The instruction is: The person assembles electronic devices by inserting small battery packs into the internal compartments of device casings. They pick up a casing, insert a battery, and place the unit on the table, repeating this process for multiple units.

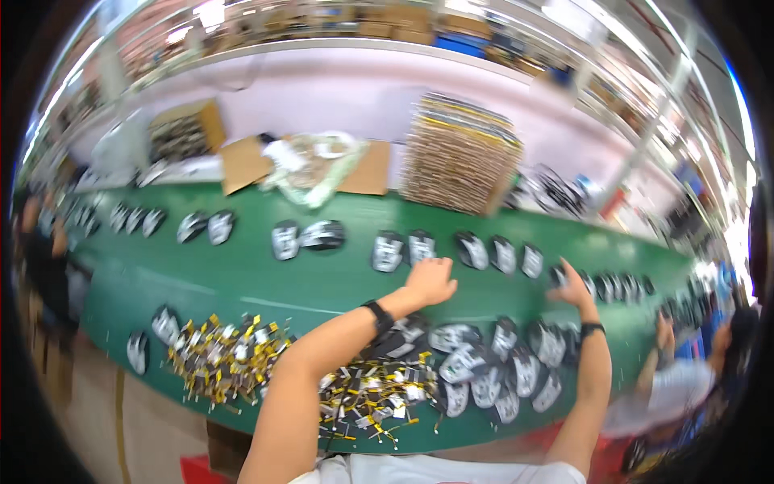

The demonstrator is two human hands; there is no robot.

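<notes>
Along the green bench runs a row of palm-sized, black-and-white rounded housings, shaped like computer mice. My left hand (431, 281) is in the middle, its fingers curled and partly hidden, right at the near end of one housing (421, 244). Whether it grips anything is hidden. Further right, my right hand (574, 289) has its fingers around another dark housing (558, 276), which is partly covered and blurred. Between my forearms, nearer to me, lies a loose heap of similar housings (488, 387).
Piles of small flat silver pouch cells with yellow tape (230, 359) lie at the near left. At the back stand a tall cardboard stack (463, 153), a plastic bag (314, 165) on cardboard, and tangled black cables (556, 191). Another person (681, 383) works at the right.
</notes>
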